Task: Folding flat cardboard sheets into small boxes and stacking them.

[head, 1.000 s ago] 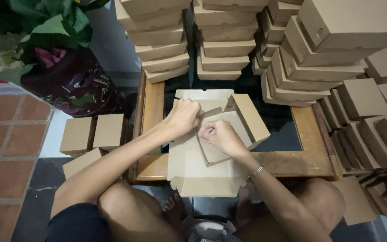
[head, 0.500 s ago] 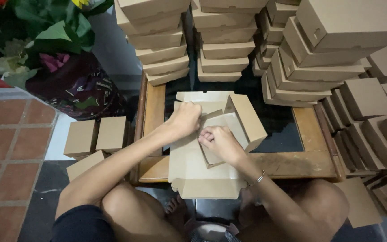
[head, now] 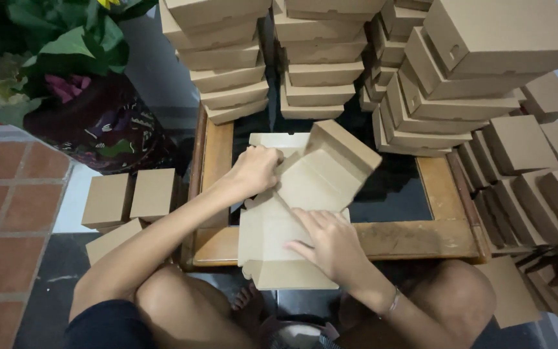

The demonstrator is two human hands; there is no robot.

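Lying lengthwise away from the person, cardboard box blank (head: 279,242): left fingers (head: 272,167) grip a flap, right fingers (head: 306,234) press flat.

The right hand (head: 332,242) is sliding down off the middle of the cardboard box blank (head: 279,236) and is now pressing flat on its near panel, close to the table (head: 414,236) edge, where a second ago it was working beside the left hand. The left hand (head: 258,169) is shifting slightly, its grip now closing on the inner fold by the far flap. The half-formed box section (head: 330,171) on the right of the blank is lifting: before it was lying low and tilted, now it is standing higher and its folded side wall is showing. The head camera is leaning in nearer to the work.
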